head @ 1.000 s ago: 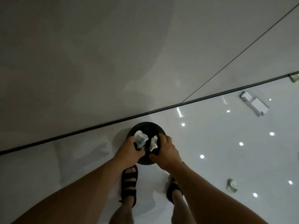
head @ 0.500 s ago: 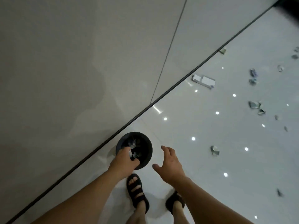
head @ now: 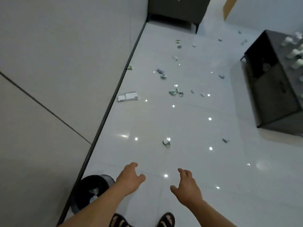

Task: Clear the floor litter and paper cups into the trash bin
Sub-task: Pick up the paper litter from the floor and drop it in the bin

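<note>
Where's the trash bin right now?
The trash bin stands at the bottom left of the head view, against the dark baseboard, just left of the left hand.

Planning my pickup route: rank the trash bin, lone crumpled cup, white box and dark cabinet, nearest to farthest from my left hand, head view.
From the left hand:
1. trash bin, immediately left.
2. crumpled cup, ahead, slightly right.
3. white box, farther ahead, near the wall.
4. dark cabinet, far end.
</note>
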`<state>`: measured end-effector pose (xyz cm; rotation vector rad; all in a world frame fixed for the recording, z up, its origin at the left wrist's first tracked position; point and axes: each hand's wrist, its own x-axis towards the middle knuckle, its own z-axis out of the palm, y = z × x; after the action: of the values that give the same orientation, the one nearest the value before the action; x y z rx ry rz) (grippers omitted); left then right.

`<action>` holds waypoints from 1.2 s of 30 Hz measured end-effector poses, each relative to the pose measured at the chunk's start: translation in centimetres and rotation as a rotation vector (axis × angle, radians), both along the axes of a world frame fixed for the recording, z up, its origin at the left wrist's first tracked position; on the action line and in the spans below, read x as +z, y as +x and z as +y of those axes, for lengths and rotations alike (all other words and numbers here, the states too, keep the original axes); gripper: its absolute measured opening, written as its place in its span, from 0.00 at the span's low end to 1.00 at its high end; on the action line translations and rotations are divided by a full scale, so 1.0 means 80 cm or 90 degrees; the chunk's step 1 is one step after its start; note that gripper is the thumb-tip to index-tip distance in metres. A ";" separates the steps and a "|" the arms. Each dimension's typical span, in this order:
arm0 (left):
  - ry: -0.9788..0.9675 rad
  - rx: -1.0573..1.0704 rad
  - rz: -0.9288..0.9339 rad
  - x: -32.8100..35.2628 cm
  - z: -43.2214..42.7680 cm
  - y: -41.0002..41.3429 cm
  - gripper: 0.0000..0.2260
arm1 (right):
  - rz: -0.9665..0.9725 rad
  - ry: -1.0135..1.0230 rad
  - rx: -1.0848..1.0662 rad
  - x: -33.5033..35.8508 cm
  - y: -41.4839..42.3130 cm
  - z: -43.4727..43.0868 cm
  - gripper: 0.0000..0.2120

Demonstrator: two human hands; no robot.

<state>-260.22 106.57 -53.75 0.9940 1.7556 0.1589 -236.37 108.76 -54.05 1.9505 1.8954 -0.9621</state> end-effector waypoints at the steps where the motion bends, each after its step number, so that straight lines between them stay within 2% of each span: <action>1: -0.003 -0.023 0.001 0.007 0.006 0.020 0.31 | -0.002 -0.004 -0.020 0.004 0.024 -0.003 0.36; 7: -0.024 -0.134 0.030 0.050 0.045 0.129 0.30 | 0.002 -0.029 -0.122 0.034 0.155 -0.019 0.36; 12: 0.000 -0.212 0.059 0.076 0.101 0.223 0.30 | -0.009 0.006 -0.174 0.067 0.247 0.015 0.36; 19: 0.026 -0.259 -0.011 0.081 0.215 0.337 0.31 | -0.032 0.042 -0.202 0.086 0.328 0.132 0.36; 26: 0.056 -0.301 -0.006 0.060 0.398 0.413 0.31 | -0.071 0.040 -0.213 0.082 0.408 0.272 0.36; 36: 0.028 -0.326 0.026 0.037 0.556 0.519 0.31 | -0.044 -0.003 -0.198 0.037 0.510 0.440 0.35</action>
<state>-218.69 151.08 -50.82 1.4519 1.4841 -0.1511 -195.58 143.97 -51.12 2.2894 1.5809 -0.9602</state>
